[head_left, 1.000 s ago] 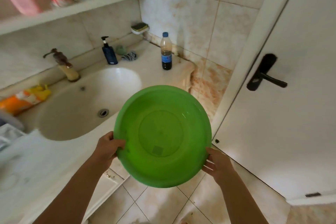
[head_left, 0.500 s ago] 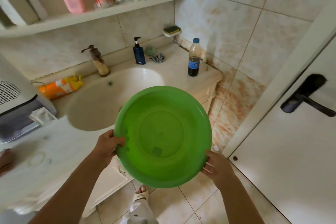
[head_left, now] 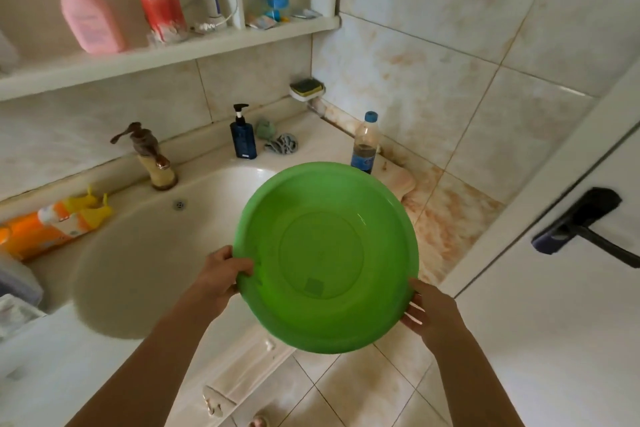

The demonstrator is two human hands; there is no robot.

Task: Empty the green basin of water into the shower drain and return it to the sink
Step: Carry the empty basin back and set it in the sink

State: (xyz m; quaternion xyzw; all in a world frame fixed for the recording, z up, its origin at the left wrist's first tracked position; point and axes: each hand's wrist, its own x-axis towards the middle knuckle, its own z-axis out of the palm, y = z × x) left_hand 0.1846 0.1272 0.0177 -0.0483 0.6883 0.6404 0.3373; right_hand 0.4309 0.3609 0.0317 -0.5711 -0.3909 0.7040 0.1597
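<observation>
A round green basin (head_left: 325, 253) hangs in the air between my two hands, over the right front edge of the sink (head_left: 138, 253). Its inside faces me and looks empty of water. My left hand (head_left: 221, 270) grips the basin's left rim. My right hand (head_left: 427, 315) holds the lower right rim, fingers spread under it. The cream sink bowl lies to the left of the basin, partly hidden by it.
A bronze tap (head_left: 152, 156) stands behind the sink. A blue pump bottle (head_left: 242, 139), a cloth (head_left: 282, 144) and a cola bottle (head_left: 363, 146) stand on the counter. An orange packet (head_left: 45, 229) lies left. A shelf (head_left: 166, 52) holds toiletries. A white door with a black handle (head_left: 581, 229) is right.
The view has swung left and up, bringing the sink and shelf closer and more central. The basin stays gripped in both hands, now nearer the sink bowl.
</observation>
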